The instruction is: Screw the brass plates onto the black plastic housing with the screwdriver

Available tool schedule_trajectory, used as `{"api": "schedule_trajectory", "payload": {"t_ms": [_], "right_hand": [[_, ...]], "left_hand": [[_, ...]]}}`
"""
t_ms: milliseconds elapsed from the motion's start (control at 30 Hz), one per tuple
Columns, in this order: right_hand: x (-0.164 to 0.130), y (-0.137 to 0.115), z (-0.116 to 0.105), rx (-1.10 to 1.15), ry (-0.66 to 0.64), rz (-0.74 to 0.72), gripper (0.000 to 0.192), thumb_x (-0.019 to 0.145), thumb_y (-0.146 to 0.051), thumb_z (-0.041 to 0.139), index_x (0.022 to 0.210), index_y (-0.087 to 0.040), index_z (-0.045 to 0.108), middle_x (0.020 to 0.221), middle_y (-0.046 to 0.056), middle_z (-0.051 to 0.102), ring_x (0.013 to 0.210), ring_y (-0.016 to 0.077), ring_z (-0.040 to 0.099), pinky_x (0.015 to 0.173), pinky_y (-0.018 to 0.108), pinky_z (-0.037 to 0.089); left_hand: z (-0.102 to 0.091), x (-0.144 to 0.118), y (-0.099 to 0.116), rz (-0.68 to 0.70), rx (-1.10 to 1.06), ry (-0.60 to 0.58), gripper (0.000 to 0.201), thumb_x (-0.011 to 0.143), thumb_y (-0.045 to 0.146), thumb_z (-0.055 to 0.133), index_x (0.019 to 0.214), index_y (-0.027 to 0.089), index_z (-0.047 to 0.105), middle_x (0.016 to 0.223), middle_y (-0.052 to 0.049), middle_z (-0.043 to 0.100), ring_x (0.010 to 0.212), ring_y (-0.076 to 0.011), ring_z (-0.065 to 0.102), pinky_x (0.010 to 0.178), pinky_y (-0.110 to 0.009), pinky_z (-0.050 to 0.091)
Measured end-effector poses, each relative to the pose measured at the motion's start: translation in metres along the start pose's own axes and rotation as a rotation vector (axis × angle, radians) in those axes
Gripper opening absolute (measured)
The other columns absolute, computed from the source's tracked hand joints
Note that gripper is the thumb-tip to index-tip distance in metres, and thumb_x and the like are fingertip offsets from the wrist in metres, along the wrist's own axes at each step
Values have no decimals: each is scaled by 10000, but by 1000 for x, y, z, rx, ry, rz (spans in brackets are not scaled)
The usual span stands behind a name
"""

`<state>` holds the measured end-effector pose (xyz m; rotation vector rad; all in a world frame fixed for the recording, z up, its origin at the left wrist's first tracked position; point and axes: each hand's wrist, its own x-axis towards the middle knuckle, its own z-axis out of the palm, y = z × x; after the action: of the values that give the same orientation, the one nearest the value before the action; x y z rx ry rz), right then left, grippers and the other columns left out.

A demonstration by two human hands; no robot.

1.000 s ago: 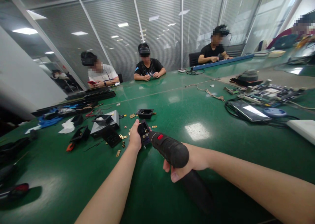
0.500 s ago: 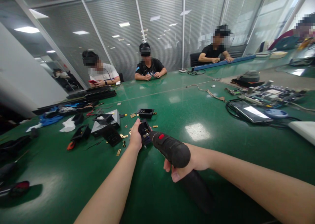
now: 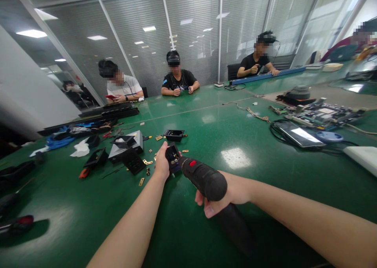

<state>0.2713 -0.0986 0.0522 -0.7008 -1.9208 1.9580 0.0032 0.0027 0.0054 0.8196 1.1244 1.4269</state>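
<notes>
- Little is changing since the earlier frames: both hands are staying in place, while across the worktop the person in black at the far right is now lifting a hand toward the chest.
- Left hand (image 3: 162, 163) is gripping a small black housing (image 3: 172, 157), fingers wrapped around its far side, holding it tilted just above the green worktop (image 3: 206, 126).
- Right hand (image 3: 228, 195) is clenching the handle of a black electric screwdriver (image 3: 203, 178) with a red button; its nose is pressing into the housing's open face, hiding the tip.
- Brass contacts (image 3: 146, 163) are lying scattered just left of the left hand, beside a black grid piece (image 3: 133, 163).
- Another open black housing (image 3: 173, 135) is sitting just beyond the held one.
- White rag (image 3: 80, 150) and blue cloth (image 3: 57, 142) are lying farther left.
- Tablet (image 3: 299, 133), ringed by black cable, and circuit boards (image 3: 321, 114) are resting well apart at right.
- Three seated people are working along the far edge.
</notes>
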Motion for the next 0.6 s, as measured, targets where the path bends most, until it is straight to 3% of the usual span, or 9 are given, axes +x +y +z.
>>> {"api": "schedule_trajectory", "payload": {"t_ms": [333,600], "right_hand": [[2,5,-2,-25,3,-2,582,595,-485,1224,932,-194,848,969,40,833,912,242,769,853,370,638],[2,9,-2,-8,7,-12,596,581,-488,1233,910,-190,835,947,36,823,885,235,772,819,358,644]], "left_hand": [[2,-2,1,-44,-44,24,558,963,767,838,954,217,746,773,-94,811,666,-274,799,658,-382,677],[5,-5,4,-34,-29,18,608,959,815,833,895,223,710,766,-106,814,636,-259,780,631,-361,661]]}}
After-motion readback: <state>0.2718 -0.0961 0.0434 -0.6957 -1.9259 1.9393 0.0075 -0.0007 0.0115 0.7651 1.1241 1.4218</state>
